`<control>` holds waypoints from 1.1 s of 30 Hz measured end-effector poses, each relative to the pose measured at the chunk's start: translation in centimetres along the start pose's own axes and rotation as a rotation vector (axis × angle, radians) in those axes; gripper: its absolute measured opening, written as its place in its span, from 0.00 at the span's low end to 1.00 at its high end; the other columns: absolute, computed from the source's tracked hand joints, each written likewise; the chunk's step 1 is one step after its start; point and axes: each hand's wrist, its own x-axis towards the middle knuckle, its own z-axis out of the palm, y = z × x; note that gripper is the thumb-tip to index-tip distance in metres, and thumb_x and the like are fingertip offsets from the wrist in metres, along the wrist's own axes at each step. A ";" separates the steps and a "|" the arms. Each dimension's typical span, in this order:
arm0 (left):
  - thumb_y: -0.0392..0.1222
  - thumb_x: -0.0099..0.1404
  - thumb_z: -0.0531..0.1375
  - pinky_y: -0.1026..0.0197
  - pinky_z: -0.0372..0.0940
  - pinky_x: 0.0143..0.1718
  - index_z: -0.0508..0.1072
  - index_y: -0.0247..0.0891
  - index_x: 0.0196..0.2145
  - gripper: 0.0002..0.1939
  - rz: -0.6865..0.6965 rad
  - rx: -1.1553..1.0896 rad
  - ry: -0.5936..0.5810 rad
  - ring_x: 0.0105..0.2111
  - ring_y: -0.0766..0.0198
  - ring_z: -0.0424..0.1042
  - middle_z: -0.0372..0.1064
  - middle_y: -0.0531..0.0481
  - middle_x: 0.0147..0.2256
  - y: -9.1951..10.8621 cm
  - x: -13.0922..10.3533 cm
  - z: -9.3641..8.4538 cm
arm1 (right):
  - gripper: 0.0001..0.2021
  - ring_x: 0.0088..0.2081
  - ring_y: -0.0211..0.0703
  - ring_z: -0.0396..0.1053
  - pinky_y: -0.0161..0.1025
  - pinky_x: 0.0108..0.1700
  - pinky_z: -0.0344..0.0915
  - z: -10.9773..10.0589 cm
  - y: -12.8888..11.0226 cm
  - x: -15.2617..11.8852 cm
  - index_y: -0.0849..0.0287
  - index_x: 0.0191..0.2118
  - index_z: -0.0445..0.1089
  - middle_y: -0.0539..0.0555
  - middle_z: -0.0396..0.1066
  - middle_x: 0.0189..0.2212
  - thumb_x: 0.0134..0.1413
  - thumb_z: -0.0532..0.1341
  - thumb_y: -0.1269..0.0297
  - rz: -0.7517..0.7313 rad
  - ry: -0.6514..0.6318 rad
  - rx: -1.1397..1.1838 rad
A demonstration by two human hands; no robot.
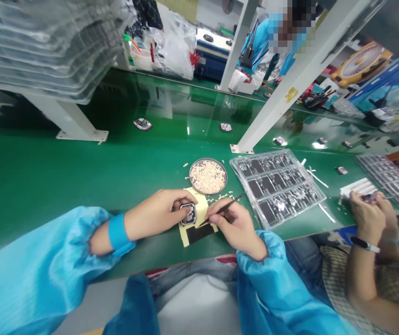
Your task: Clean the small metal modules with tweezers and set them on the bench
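Note:
My left hand (162, 211) grips a small square smartwatch case (188, 214), its silver rim and inner parts facing up. Dark tweezers (228, 204) are pinched in my right hand (236, 225), with their tips pointing left and down near the case. Beneath both hands lies a yellow sheet (201, 207) with a black rectangle (199, 233) at its near end. Just beyond the sheet sits a round dish (208, 175) full of tiny pale and dark pieces. Similar pale bits are scattered on the green bench (143, 163) around it.
Right of my hands lies a clear compartment tray (278, 186) of dark parts. Stacked plastic trays (46, 46) occupy the upper left. White posts (272, 88) rise from the bench. At the right, a co-worker's hands (370, 216) hold a small part. Watch units (142, 123) lie farther back.

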 end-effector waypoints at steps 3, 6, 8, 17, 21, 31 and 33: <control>0.40 0.63 0.58 0.63 0.61 0.28 0.77 0.42 0.46 0.14 -0.007 -0.001 -0.001 0.28 0.63 0.71 0.76 0.54 0.29 -0.2 0.1 0.0 | 0.02 0.41 0.45 0.77 0.44 0.46 0.74 0.2 -0.2 0.2 0.55 0.38 0.73 0.54 0.78 0.36 0.60 0.66 0.66 -0.123 0.115 0.004; 0.41 0.63 0.58 0.63 0.61 0.29 0.78 0.42 0.46 0.15 -0.005 0.006 0.002 0.28 0.62 0.71 0.76 0.53 0.29 -0.4 0.1 0.1 | 0.03 0.43 0.46 0.78 0.46 0.49 0.75 0.5 -0.1 0.4 0.55 0.39 0.75 0.55 0.80 0.38 0.58 0.68 0.67 -0.198 0.134 -0.109; 0.41 0.63 0.58 0.63 0.62 0.29 0.78 0.42 0.46 0.15 -0.011 0.011 0.002 0.28 0.62 0.72 0.76 0.53 0.30 -0.5 0.1 0.1 | 0.03 0.43 0.47 0.78 0.46 0.48 0.75 0.6 0.0 0.6 0.55 0.39 0.76 0.55 0.80 0.38 0.58 0.68 0.68 -0.205 0.127 -0.150; 0.40 0.62 0.58 0.64 0.61 0.28 0.79 0.42 0.45 0.15 -0.007 0.051 0.029 0.27 0.63 0.70 0.74 0.53 0.28 -0.3 0.1 0.0 | 0.04 0.43 0.47 0.78 0.47 0.48 0.75 0.6 0.1 0.6 0.55 0.40 0.76 0.56 0.80 0.39 0.58 0.67 0.69 -0.226 0.125 -0.203; 0.40 0.62 0.58 0.63 0.61 0.28 0.79 0.42 0.46 0.15 -0.005 0.043 0.025 0.27 0.63 0.71 0.75 0.53 0.28 -0.4 0.1 0.1 | 0.05 0.43 0.47 0.78 0.47 0.47 0.76 0.7 0.1 0.7 0.54 0.41 0.76 0.56 0.80 0.39 0.59 0.67 0.69 -0.257 0.118 -0.238; 0.39 0.62 0.58 0.64 0.60 0.27 0.77 0.42 0.47 0.16 0.009 0.033 0.021 0.28 0.63 0.72 0.75 0.53 0.30 -0.8 0.1 0.3 | 0.07 0.43 0.47 0.78 0.47 0.47 0.74 0.9 0.0 0.3 0.52 0.42 0.76 0.54 0.80 0.39 0.59 0.67 0.70 -0.328 0.107 -0.304; 0.39 0.62 0.57 0.64 0.60 0.27 0.77 0.42 0.47 0.16 0.007 0.031 0.016 0.28 0.63 0.71 0.75 0.53 0.29 -0.7 0.1 0.3 | 0.07 0.43 0.46 0.78 0.47 0.47 0.75 0.9 -0.1 0.3 0.52 0.42 0.76 0.54 0.80 0.39 0.59 0.66 0.71 -0.331 0.095 -0.296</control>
